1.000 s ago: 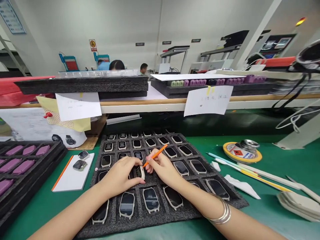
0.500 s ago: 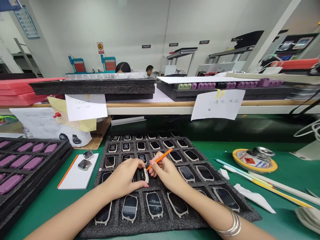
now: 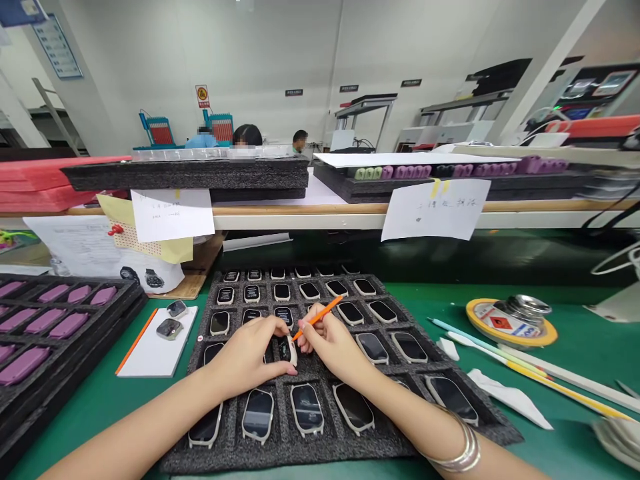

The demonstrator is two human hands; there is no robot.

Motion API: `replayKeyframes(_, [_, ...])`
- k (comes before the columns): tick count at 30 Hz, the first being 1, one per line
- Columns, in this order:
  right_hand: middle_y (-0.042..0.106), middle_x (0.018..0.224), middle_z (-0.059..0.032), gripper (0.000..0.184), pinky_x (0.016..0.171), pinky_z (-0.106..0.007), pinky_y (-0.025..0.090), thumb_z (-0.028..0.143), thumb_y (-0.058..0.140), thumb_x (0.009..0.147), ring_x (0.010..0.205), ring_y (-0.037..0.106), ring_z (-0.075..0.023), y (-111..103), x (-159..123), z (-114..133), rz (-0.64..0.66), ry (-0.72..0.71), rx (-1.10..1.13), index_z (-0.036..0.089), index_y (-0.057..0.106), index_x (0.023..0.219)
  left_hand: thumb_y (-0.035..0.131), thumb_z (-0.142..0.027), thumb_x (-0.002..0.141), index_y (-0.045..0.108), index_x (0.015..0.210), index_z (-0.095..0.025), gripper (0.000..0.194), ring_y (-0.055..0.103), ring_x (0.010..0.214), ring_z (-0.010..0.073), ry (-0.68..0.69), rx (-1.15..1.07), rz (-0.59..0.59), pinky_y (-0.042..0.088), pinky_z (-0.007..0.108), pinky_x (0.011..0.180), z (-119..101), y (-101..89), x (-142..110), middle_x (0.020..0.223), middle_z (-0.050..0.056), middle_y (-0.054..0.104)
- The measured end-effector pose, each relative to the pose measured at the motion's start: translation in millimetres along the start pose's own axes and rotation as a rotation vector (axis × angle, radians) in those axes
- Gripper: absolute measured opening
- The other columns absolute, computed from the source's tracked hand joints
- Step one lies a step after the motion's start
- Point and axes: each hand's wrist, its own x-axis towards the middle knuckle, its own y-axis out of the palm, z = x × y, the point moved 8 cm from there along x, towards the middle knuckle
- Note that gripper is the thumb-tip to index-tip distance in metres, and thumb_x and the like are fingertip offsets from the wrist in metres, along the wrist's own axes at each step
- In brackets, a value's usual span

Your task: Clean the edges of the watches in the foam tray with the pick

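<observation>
My left hand (image 3: pixel 245 357) grips a smartwatch body (image 3: pixel 291 351), tilted on its edge over a black foam tray (image 3: pixel 280 455). My right hand (image 3: pixel 330 343) pinches an orange pointed stick (image 3: pixel 320 319), whose tip sits close to the watch's upper end. Whether the tip touches the watch is hidden by my fingers. The tray's pockets hold several rows of dark-screened watch bodies with pale frames. My wrists rest above the nearest row, and a silver bangle (image 3: pixel 463 450) circles my right wrist.
On the left stand a foam tray of purple pieces (image 3: pixel 70 325) and a white pad (image 3: pixel 150 353) with two watches. On the right lie a yellow-rimmed dish with a metal tin (image 3: pixel 510 323), long swab sticks (image 3: pixel 500 360), and white wipes (image 3: pixel 505 397). Foam trays fill the shelf ahead; people sit beyond.
The view has shifted, so the bench sits further right and slightly higher than a second ago. Both hands keep the same hold on the watch and stick.
</observation>
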Motion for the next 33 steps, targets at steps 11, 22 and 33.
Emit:
replayKeyframes(11, [0.061,0.062,0.0031,0.046,0.059,-0.032,0.056,0.065,0.065,0.080,0.055,0.063,-0.0150,0,0,1,0.002,-0.033,-0.026,0.024,0.045,0.079,0.048,-0.030,0.100,0.067,0.096,-0.021,0.022,0.064,0.097,0.0208,0.051,0.090,-0.031,0.049,0.036,0.089,-6,-27.6,34,0.097,0.005,0.071])
replayKeyframes(22, [0.061,0.064,0.0029,0.038,0.060,-0.032,0.056,0.056,0.065,0.082,0.056,0.063,-0.0149,-1,0,-1,-0.002,-0.001,-0.033,0.024,0.045,0.081,0.050,-0.045,0.098,0.058,0.080,-0.021,0.031,0.063,0.071,0.0187,0.035,0.270,0.087,0.044,0.028,0.062,-13,-7.8,18,0.078,0.002,0.066])
replayKeyframes(33, [0.060,0.062,0.0025,0.040,0.057,-0.031,0.056,0.058,0.068,0.079,0.055,0.063,-0.0151,-2,-1,0,-0.020,-0.002,-0.031,0.024,0.048,0.080,0.032,-0.027,0.103,0.056,0.088,-0.020,0.029,0.061,0.079,0.0199,0.049,0.283,-0.112,0.049,0.033,0.076,2,-26.1,38,0.082,0.005,0.061])
